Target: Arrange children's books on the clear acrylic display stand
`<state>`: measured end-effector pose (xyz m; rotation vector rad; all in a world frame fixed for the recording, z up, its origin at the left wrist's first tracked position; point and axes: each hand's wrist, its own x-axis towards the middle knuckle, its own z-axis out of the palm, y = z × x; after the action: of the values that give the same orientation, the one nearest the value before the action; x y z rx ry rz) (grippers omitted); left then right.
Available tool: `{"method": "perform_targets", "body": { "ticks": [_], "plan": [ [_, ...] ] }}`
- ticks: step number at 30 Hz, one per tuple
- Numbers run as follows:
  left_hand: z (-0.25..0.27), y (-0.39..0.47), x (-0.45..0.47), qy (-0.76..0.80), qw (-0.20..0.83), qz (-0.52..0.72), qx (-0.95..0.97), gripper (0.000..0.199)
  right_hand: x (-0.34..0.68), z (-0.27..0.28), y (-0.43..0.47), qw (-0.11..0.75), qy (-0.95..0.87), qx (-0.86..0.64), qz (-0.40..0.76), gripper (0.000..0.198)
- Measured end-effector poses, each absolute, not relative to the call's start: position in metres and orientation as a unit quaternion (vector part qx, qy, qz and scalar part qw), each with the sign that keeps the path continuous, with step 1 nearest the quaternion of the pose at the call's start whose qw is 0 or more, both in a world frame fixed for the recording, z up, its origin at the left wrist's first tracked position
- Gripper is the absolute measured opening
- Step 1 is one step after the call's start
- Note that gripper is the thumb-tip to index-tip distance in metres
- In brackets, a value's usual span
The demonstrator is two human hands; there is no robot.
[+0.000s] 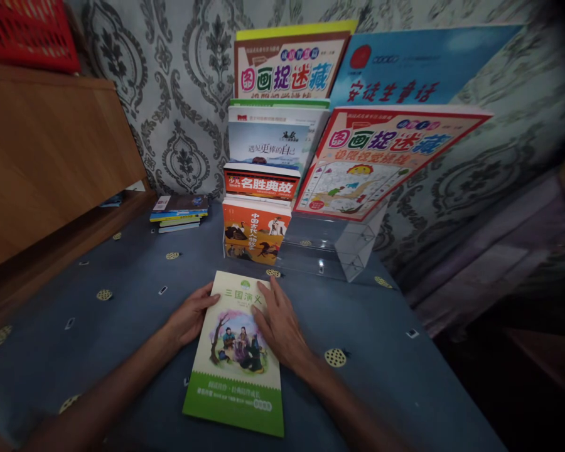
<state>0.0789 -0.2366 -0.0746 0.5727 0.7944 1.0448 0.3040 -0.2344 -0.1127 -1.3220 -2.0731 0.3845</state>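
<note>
A cream and green paperback book [238, 402] with an illustrated cover lies in front of me, its top end toward the rack. My left hand [194, 314] is closed on the book's upper left edge, thumb on the cover and the other fingers partly hidden at the side. Across the upper right of the cover rests my right hand [282, 323], its thumb and fingers stretched out and apart. Just beyond the book stands a clear tiered book rack [322, 257]. An orange book [257, 232] sits in its lowest front tier at the left.
More books fill the rack, including a red-bordered picture book [358, 176] and a tall blue book [414, 66]. Several books lie in a small stack [181, 207] at the back left. A wooden cabinet [51, 144] carries a red basket [28, 34]. Patterned blue cloth [136, 351] covers the surface.
</note>
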Motion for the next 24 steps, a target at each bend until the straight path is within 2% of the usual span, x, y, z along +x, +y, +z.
{"method": "perform_targets", "body": {
  "ticks": [7, 12, 15, 19, 21, 24],
  "plan": [
    [-0.065, -0.239, 0.079, 0.389, 0.731, 0.501, 0.251, 0.039, 0.302, -0.094, -0.242, 0.419, -0.69, -0.515, 0.29, 0.076],
    [-0.059, -0.238, 0.084, 0.406, 0.706, 0.525, 0.248, 0.036, 0.302, -0.084, -0.253, 0.469, -0.622, -0.465, 0.422, 0.064],
    [-0.049, -0.236, 0.086, 0.419, 0.683, 0.551, 0.232, 0.026, 0.302, -0.082, -0.263, 0.461, -0.571, -0.43, 0.525, 0.058],
    [-0.03, -0.232, 0.091, 0.44, 0.637, 0.599, 0.205, 0.014, 0.307, -0.074, -0.277, 0.42, -0.538, -0.366, 0.632, 0.062],
    [-0.022, -0.233, 0.095, 0.437, 0.625, 0.609, 0.219, 0.017, 0.312, -0.067, -0.281, 0.409, -0.537, -0.341, 0.654, 0.063],
    [-0.016, -0.238, 0.101, 0.449, 0.622, 0.585, 0.264, 0.033, 0.324, -0.059, -0.285, 0.405, -0.565, -0.339, 0.634, 0.055]
  ]
}}
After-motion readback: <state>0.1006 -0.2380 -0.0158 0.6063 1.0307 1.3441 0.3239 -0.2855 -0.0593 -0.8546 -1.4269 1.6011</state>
